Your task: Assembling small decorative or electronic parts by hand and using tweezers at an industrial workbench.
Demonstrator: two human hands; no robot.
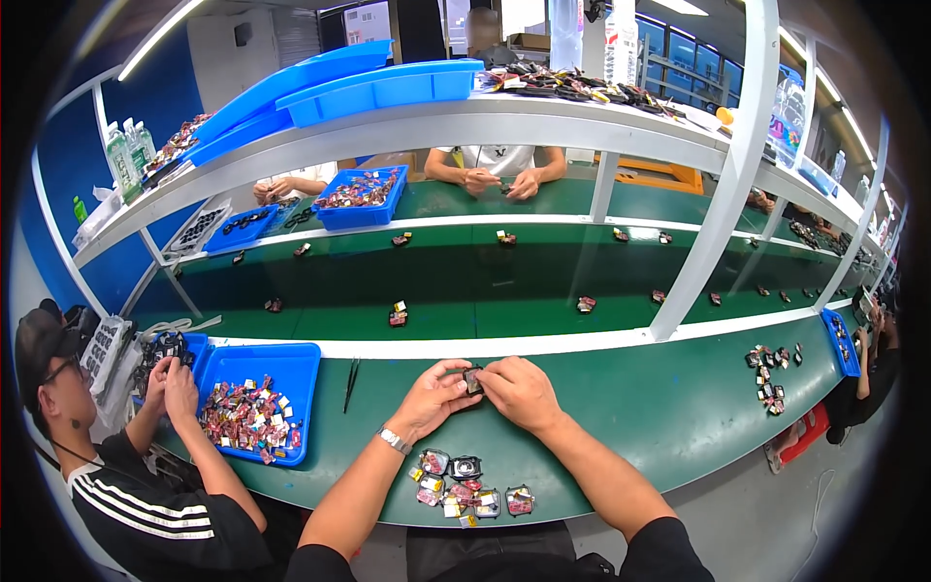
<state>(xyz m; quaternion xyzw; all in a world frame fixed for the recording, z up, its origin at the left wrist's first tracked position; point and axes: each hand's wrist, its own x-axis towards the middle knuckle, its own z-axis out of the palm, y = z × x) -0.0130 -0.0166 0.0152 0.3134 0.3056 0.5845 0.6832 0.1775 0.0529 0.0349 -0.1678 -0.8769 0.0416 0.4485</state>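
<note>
Over the green bench, my left hand (430, 400) is closed around a small black-cased electronic unit (472, 380). My right hand (525, 392) pinches the same unit from the other side, its fingertips on the case; the fingers partly hide it. Between my forearms, near the bench's front edge, lies a cluster of similar open units, among them a black-rimmed case (466, 468) and a separate unit (520, 501) with a red board inside. Black tweezers (350, 386) lie to the left of my left hand.
At the left, a blue tray (312, 412) holds many small red boards with wires, beside a seated co-worker (145, 495). More units (771, 393) lie on the bench at right. Beyond a white ledge, a green conveyor (495, 281) carries spaced units. A white shelf post (722, 184) rises at right.
</note>
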